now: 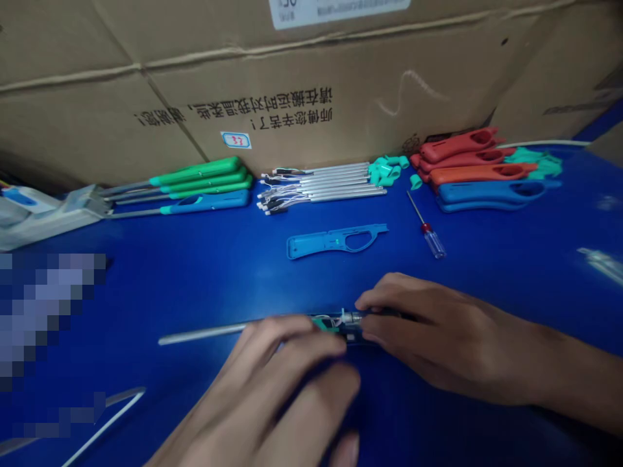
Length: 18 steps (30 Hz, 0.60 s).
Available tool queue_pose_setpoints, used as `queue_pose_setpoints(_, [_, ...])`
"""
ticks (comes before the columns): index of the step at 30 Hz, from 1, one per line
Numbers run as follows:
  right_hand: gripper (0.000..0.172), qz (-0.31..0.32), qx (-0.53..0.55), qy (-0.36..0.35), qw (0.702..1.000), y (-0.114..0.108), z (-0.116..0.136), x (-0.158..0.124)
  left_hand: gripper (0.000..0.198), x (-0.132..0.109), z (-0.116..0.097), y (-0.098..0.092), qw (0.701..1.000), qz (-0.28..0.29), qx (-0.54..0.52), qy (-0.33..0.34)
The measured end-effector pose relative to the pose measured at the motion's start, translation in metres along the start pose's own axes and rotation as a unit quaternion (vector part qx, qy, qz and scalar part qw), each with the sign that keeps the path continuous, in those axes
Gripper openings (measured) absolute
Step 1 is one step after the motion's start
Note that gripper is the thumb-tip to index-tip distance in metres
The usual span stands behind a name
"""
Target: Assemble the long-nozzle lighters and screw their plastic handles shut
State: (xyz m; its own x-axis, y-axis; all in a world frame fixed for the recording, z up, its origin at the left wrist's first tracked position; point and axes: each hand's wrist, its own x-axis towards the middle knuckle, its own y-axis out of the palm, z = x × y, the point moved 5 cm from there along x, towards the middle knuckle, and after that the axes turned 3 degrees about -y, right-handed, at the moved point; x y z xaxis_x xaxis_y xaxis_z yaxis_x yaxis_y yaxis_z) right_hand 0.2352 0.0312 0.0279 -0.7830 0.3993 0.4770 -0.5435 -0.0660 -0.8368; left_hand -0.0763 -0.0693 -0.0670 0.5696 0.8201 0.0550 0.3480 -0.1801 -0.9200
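Note:
A partly built stick lighter, as it appears, lies across the blue table in front of me, its long metal tube (204,334) pointing left. Thin wires and a green part (327,324) show at its middle, beside a small pale fitting (348,316). My left hand (277,395) is curled over the body where the tube meets the handle. At the other end, the fingers of my right hand (438,324) pinch the handle next to the fitting. Both hands hide most of the handle. Beyond them lies a blue handle half-shell (316,245), its hollow side up.
Green and blue finished wands (204,172) lie back left, near a white power strip (73,211). Metal tubes with wires (335,181), teal collars (387,170), a screwdriver (428,233) and red, orange and blue shells (487,172) line the cardboard box (370,84).

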Motion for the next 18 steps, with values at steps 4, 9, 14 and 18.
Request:
queue_pose_setpoints(4, [0.028,0.032,-0.005,-0.012,0.999,-0.001,0.001,0.000,0.037,0.149,-0.085,-0.043,1.000,0.012,0.009,0.002])
queue_pose_setpoints(9, [0.032,0.048,-0.006,-0.008,0.999,-0.001,0.000,-0.001,0.030,0.184,-0.094,-0.051,0.999,0.031,0.010,0.008])
queue_pose_setpoints(14, [0.028,0.071,-0.005,-0.005,0.997,0.001,0.000,-0.002,0.017,0.172,-0.076,-0.041,0.999,0.031,-0.009,-0.006])
queue_pose_setpoints(18, [0.028,0.065,-0.018,-0.003,0.998,0.001,-0.001,-0.002,0.017,0.174,-0.077,-0.042,1.000,0.017,0.004,0.008])
